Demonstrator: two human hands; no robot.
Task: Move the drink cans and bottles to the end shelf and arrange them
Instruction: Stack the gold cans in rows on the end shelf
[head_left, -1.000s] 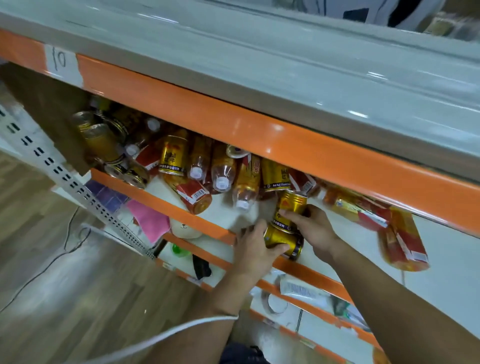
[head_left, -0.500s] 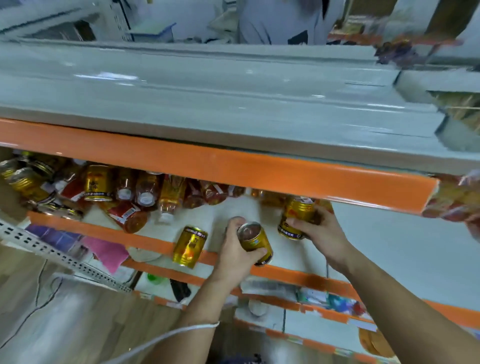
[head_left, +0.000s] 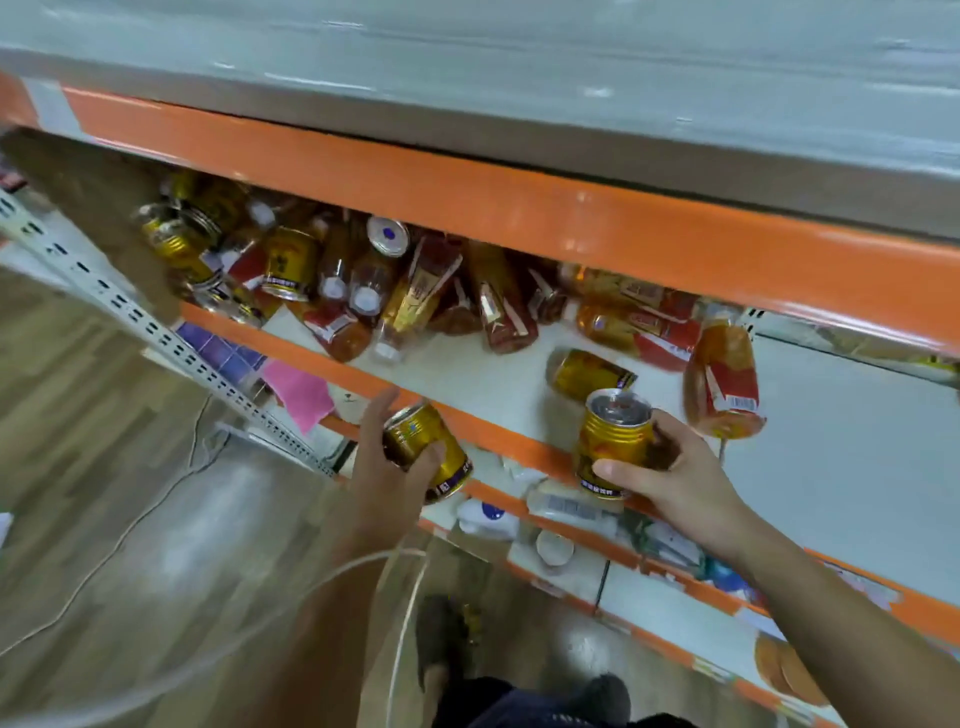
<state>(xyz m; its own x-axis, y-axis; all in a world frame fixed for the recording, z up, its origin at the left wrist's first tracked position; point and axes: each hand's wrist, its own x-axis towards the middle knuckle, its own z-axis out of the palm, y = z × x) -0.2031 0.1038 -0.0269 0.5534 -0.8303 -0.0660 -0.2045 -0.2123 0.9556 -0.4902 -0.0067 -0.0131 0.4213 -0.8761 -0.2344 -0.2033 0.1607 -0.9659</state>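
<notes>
My left hand (head_left: 387, 470) grips a gold drink can (head_left: 428, 449) held tilted just in front of the shelf's orange front rail (head_left: 498, 441). My right hand (head_left: 670, 473) holds a second gold can (head_left: 613, 441) upright at the shelf edge. A third gold can (head_left: 589, 375) lies on its side on the white shelf board (head_left: 467, 369). Behind it sprawls a heap of amber bottles (head_left: 415, 296) and gold cans (head_left: 288, 265) toward the left end. One red-labelled bottle (head_left: 724, 379) lies apart on the right.
The grey upper shelf with its orange beam (head_left: 519, 208) overhangs the drinks. Lower shelves hold pink paper (head_left: 298, 392) and assorted packets (head_left: 566, 506). A perforated upright (head_left: 150, 332) marks the left end. A white cable (head_left: 119, 540) crosses the wooden floor.
Both hands have pulled back from the shelf toward its front edge, each with a gold can. A can now lies on its side on the board. The camera has swung left and down.
</notes>
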